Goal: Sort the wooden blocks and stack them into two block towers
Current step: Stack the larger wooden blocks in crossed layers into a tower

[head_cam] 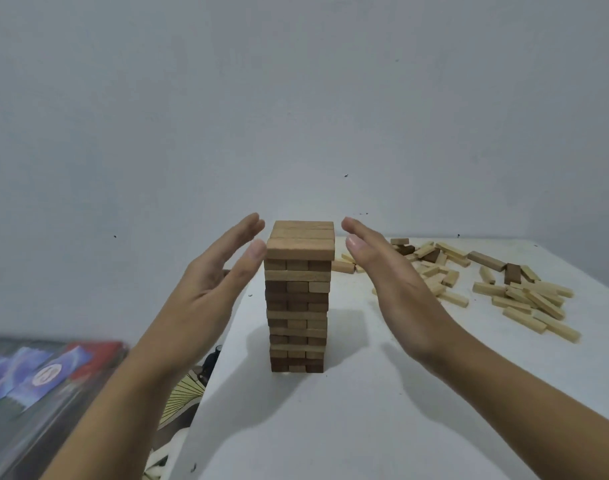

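Note:
A tall tower of brown wooden blocks [298, 299] stands on the white table [365, 410], its layers crossed, three blocks flat on top. My left hand [216, 275] is flat and open just left of the tower's top, its thumb tip almost at the top layer's edge. My right hand [386, 271] is flat and open to the right of the top, a small gap from the blocks. Neither hand holds anything. A loose pile of pale wooden blocks [517, 292], with a few darker ones mixed in, lies at the back right.
The table's left edge runs close beside the tower's base. Beyond it, lower down, lie a blurred colourful box [43, 372] and a patterned object [185, 396]. A plain wall stands behind the table.

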A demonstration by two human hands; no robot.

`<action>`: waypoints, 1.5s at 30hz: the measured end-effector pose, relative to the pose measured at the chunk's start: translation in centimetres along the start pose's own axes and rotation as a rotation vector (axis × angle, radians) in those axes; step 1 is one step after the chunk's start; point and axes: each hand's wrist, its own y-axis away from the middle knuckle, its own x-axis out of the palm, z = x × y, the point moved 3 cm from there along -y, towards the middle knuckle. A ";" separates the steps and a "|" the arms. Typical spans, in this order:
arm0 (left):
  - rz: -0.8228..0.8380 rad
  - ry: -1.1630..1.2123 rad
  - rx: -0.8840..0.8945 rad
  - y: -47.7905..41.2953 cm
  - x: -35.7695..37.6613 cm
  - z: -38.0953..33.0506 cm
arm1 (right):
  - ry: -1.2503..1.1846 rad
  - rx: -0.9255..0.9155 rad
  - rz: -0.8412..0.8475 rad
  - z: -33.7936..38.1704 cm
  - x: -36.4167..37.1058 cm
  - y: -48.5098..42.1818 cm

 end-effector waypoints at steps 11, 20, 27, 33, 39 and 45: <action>-0.061 -0.079 -0.062 1.1 2.6 0.7 | 0.056 0.027 0.017 0.4 2.5 0.4; -0.081 0.011 -0.054 0.4 2.8 1.2 | 0.086 0.024 0.002 0.7 3.2 0.0; -0.024 0.045 -0.002 -0.1 3.0 1.5 | 0.079 0.015 0.006 0.8 3.2 0.0; 0.004 0.070 0.042 0.1 3.1 0.6 | 0.076 0.000 -0.002 0.6 3.3 -0.1; 0.021 0.072 0.061 0.3 3.1 -0.3 | 0.083 -0.034 -0.002 0.5 3.4 -0.3; 0.026 0.068 0.101 0.5 3.3 -1.1 | 0.075 -0.069 0.004 0.4 3.5 -0.5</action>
